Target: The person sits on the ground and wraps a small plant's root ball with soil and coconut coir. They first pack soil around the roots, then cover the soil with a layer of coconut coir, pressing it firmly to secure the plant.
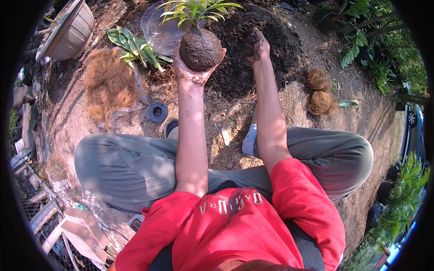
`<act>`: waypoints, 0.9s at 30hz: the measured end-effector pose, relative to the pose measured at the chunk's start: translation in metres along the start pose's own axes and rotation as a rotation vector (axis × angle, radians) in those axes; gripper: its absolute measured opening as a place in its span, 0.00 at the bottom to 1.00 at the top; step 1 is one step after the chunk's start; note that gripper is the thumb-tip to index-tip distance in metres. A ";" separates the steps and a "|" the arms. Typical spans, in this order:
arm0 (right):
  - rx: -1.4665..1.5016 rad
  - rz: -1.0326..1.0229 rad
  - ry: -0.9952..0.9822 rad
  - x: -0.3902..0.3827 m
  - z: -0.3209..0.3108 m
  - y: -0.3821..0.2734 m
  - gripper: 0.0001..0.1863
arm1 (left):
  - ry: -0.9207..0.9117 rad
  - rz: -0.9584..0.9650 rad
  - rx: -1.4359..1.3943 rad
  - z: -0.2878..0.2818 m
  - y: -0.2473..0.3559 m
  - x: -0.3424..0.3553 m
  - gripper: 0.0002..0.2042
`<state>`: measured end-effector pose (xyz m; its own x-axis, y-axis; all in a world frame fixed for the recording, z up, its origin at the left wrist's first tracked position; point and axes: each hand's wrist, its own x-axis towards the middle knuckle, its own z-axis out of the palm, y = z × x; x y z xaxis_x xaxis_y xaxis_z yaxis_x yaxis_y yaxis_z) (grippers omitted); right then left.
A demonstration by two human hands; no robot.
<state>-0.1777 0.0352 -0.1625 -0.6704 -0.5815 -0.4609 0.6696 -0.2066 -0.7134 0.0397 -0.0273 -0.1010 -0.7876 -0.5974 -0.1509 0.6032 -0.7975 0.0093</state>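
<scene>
Cradles a round ball of wet mud [201, 49] in the left hand [194, 77], grasping from beneath with fingers and thumb curved up its sides — likely to bear the weight without squashing something soft, and to leave the leafy plant [196, 11] free and upright on top. Holds both above the far part of the ground [361, 124], just off the left edge of the dark soil heap [282, 40], probably for easy reach between heap and ball. Has loose brown fibre [108, 81], cut leaves [133, 45] and a dark blue ring [158, 118] on the left side of the ground, two fibre balls [322, 103] off the heap's near right edge — presumably all within reach.

Stretches the left forearm nearly straight ahead, palm up. Extends the right hand [259, 47] to the heap, forearm slanting slightly inward, fingers bent and caked with soil. Impossible to make out whether clenched on a clump or merely touching.
</scene>
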 end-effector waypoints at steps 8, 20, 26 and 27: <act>0.144 0.089 -0.148 0.003 -0.025 0.021 0.15 | 0.037 -0.022 0.013 0.004 -0.008 0.004 0.24; 0.393 0.124 -0.437 -0.022 0.012 -0.019 0.10 | 0.107 0.008 0.082 0.022 -0.010 -0.007 0.21; 0.006 -0.004 -0.105 -0.038 0.030 -0.023 0.17 | 0.120 -0.021 0.084 0.023 -0.010 -0.007 0.22; -0.098 -0.025 -0.017 -0.043 0.036 -0.023 0.16 | 0.120 -0.019 0.093 0.020 -0.010 -0.007 0.22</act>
<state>-0.1528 0.0367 -0.1073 -0.6806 -0.5904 -0.4339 0.6175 -0.1435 -0.7733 0.0364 -0.0169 -0.0806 -0.7746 -0.5725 -0.2686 0.5698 -0.8161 0.0961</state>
